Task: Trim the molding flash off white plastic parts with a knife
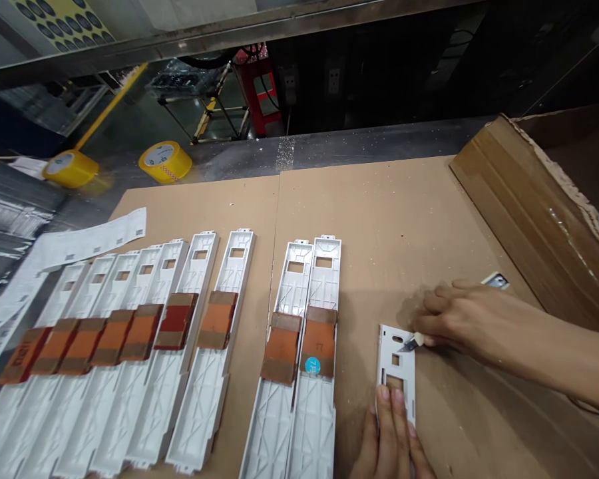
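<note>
Flat tan counter (374,206) fills my remote view. Lower right, my left hand (392,439) presses outstretched fingers onto a slotted white plate (383,356); my right hand (459,316) grips a pointed blade (408,344) over its top. Leftward lie ribbed rails (199,412) bearing orange-brown blocks (218,319).

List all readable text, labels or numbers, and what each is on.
"7", next character unclear: round blue sticker on an orange-and-brown rectangular block.
Too blurred: dark lettering, leftmost reddish-brown block.
Too small: labels, yellow tape rolls; print, long white paper strip.
</note>
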The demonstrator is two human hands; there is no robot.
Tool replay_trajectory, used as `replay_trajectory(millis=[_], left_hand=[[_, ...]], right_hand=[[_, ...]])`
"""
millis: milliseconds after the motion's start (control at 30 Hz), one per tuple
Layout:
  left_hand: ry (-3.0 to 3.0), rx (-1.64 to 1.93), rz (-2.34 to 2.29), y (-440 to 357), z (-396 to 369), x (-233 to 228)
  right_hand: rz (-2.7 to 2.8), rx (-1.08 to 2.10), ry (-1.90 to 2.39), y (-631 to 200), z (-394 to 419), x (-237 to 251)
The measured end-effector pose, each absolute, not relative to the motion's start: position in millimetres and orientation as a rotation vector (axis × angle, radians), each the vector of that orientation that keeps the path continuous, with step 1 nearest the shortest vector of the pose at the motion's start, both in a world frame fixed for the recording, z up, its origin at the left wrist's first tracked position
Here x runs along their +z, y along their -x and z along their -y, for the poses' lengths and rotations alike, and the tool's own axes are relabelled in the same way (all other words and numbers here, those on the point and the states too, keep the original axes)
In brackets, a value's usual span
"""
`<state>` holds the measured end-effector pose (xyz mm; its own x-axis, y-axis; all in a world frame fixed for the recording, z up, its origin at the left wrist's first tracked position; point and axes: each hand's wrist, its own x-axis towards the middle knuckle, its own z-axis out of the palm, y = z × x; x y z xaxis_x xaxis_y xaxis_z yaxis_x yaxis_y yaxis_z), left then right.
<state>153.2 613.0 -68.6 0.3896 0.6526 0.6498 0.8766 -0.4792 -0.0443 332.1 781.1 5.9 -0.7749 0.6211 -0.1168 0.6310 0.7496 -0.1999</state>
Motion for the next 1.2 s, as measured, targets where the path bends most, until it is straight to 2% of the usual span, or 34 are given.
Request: replay_trajectory(millis=[200,400,533,667,833,967,1100,1200], left_hand=[[2.238,-0.845,1.438,-162,-611,-65],[2.258,-0.84,1.433,-161,-612,-60],[2.269,-0.832,1.451,-160,-611,-60],[2.309,-0.806,1.437,-159,-609,-58],[2.327,-0.817,1.402,-157,-609,-57],[2.326,-0.847,1.433,-156,-610,-57],[2.348,-0.836,1.425,-156,-611,-56],[2.334,-0.851,1.436,-157,-612,-55]], right_hand=[[-2.879,-0.297,-0.689,-312,-809,1],[-2.938,-0.088,-0.642,-295,-807,19],[-2.943,0.014,-0.831,-312,-791,34],[-2.933,0.09,-1.205,-338,-758,27],[-2.931,-0.212,-1.71,-343,-697,-8],[-2.956,-0.417,-1.801,-323,-667,-32],[-2.992,-0.26,-1.805,-308,-660,-38],[-3.018,-0.288,-1.777,-306,-660,-35]])
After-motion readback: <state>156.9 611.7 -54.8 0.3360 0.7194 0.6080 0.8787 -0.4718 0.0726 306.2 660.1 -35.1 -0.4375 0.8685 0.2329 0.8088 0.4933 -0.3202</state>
